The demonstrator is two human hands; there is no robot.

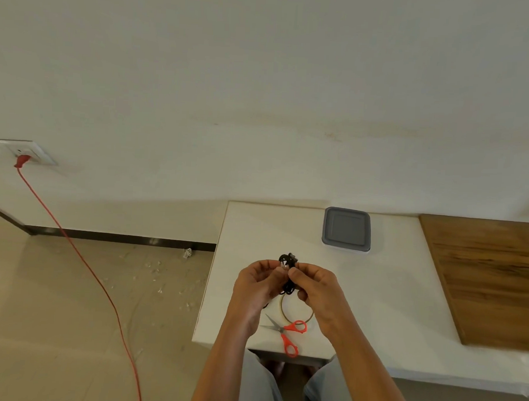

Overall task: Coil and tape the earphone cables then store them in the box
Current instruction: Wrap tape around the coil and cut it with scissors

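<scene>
Since loops would likely spring loose, my left hand (pixel 259 284) and right hand (pixel 312 287) both pinch the coiled cable (pixel 289 260) above the tape (pixel 282 311).

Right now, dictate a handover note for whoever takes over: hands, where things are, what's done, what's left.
Left hand and right hand both pinch the coiled black cable above the table.
Tape roll and scissors lie on the table below the hands; the box sits at the back, lid on.
Done: coiling. Tape on the coil: cannot tell.
Left: open box, store cable.
</scene>
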